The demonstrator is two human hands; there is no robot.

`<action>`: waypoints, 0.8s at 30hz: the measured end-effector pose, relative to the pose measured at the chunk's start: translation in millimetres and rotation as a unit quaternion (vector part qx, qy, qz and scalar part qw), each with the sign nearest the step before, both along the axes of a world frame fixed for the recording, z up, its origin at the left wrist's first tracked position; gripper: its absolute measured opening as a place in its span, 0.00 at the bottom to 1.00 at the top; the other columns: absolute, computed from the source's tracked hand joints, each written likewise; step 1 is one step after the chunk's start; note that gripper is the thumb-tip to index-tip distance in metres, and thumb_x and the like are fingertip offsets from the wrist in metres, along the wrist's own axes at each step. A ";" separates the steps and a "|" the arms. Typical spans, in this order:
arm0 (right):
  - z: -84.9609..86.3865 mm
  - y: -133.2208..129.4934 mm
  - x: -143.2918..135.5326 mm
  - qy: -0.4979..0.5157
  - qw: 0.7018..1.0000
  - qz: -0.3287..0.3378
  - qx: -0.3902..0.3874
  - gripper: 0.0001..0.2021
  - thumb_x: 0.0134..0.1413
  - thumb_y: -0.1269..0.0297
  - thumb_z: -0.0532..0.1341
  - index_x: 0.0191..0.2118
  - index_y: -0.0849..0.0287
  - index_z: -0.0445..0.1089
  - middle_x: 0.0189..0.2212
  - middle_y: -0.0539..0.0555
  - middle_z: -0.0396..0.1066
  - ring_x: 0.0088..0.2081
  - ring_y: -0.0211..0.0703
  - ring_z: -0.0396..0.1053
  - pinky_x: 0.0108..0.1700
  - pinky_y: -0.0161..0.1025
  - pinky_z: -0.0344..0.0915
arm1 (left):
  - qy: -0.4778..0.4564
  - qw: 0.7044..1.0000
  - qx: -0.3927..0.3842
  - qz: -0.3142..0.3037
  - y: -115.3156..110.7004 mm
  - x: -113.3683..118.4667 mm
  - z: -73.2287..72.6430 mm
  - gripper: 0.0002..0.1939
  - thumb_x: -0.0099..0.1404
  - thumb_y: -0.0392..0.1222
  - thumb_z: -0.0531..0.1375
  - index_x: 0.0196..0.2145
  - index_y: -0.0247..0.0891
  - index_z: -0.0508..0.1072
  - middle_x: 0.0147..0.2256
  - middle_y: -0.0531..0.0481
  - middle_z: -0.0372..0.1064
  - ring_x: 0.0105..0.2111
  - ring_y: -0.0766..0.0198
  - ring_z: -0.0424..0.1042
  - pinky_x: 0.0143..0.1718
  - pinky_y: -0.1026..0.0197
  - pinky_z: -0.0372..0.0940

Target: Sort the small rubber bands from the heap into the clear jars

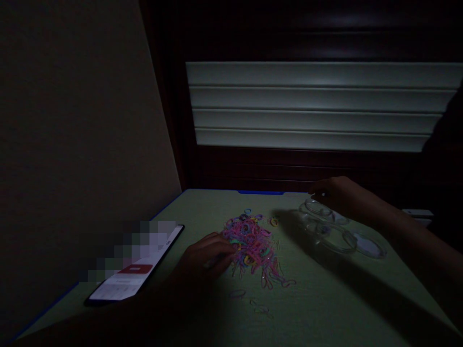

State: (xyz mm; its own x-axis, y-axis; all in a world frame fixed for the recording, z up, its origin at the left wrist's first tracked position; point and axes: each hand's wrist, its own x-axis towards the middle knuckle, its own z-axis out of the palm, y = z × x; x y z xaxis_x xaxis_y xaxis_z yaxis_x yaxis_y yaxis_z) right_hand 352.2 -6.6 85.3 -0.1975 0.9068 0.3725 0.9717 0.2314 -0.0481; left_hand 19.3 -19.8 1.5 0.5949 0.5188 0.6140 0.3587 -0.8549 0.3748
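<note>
Right now I have the pile of coloured elastic bands (251, 241) in the middle of my view, heaped on the pale green tabletop (202, 207), mostly pink with purple, yellow, green and blue among them. Around its edges the bands thin out, and nearer to me a purple band (238, 293) and a few pale bands (261, 308) lie apart from it. At the pile's left side I see the left hand (210, 253), palm down, fingers bent, their tips at the bands; in this dim light I cannot tell whether they pinch one. To the right of the pile two clear containers (336, 238) stand near each other, one farther off than the other, with a clear round lid (371, 245) lying just right of the nearer one. Over the farther one I find the right hand (331, 190), its fingers curled downward; whether they grip anything I cannot make out. On the left lies a phone (132, 274) with its screen lit, part of it blurred into blocks. Beyond the table's blue far edge (260, 193) I see dark wood panelling (296, 168) with pale slats (307, 99), and a plain wall (72, 120) at left.
</note>
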 end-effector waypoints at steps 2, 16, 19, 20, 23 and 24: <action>2.5 -5.3 -12.2 0.006 1.000 0.015 0.015 0.10 0.47 0.65 0.54 0.33 0.56 0.72 0.29 0.53 0.73 0.30 0.42 0.70 0.28 0.33 0.61 | 0.002 1.000 -0.008 0.004 -1.2 0.2 0.5 0.06 0.59 0.34 0.54 0.29 0.36 0.71 0.28 0.50 0.68 0.30 0.67 0.67 0.32 0.65 0.63; -19.1 -38.0 -90.0 0.028 0.988 0.149 -0.036 0.10 0.50 0.70 0.53 0.35 0.55 0.70 0.28 0.51 0.70 0.28 0.36 0.65 0.29 0.32 0.57 | 0.022 0.998 -0.051 0.025 -8.7 2.2 8.7 0.08 0.60 0.36 0.52 0.31 0.37 0.71 0.30 0.50 0.68 0.31 0.67 0.67 0.34 0.65 0.63; -33.0 -40.4 -102.0 0.058 0.979 0.185 -0.057 0.09 0.48 0.72 0.54 0.33 0.55 0.69 0.28 0.50 0.69 0.27 0.35 0.64 0.28 0.32 0.56 | 0.022 0.998 -0.053 0.027 -8.2 1.8 7.6 0.08 0.60 0.37 0.52 0.31 0.37 0.71 0.30 0.50 0.68 0.31 0.67 0.67 0.34 0.64 0.63; -37.3 -41.3 -105.5 0.069 0.976 0.197 -0.060 0.08 0.48 0.72 0.54 0.33 0.56 0.69 0.28 0.50 0.68 0.27 0.35 0.63 0.28 0.32 0.56 | 0.022 0.998 -0.053 0.027 -7.7 1.6 6.8 0.08 0.60 0.37 0.52 0.31 0.37 0.71 0.30 0.50 0.68 0.31 0.67 0.67 0.34 0.64 0.63; -49.2 -44.0 -115.7 0.100 0.970 0.217 -0.047 0.06 0.49 0.71 0.53 0.31 0.57 0.67 0.28 0.51 0.66 0.28 0.35 0.62 0.29 0.32 0.56 | 0.021 0.998 -0.051 0.024 -6.1 0.7 4.2 0.07 0.60 0.36 0.52 0.31 0.37 0.71 0.30 0.50 0.68 0.32 0.67 0.67 0.34 0.64 0.63; -53.4 -45.0 -118.9 0.113 0.968 0.220 -0.038 0.06 0.50 0.71 0.53 0.31 0.58 0.67 0.28 0.51 0.66 0.29 0.36 0.62 0.30 0.33 0.56 | 0.023 0.998 -0.052 0.023 -5.6 0.3 3.3 0.07 0.60 0.36 0.52 0.31 0.37 0.71 0.30 0.50 0.68 0.32 0.67 0.67 0.34 0.64 0.63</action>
State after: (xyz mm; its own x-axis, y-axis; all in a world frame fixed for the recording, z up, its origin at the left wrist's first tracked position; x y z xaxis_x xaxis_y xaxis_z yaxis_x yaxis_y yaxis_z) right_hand 233.3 -51.6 32.0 -0.4913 0.7804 0.3869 0.7430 0.6073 -0.2813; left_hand 19.6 -25.4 4.8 0.5948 0.6059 0.5283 0.4157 -0.7943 0.4431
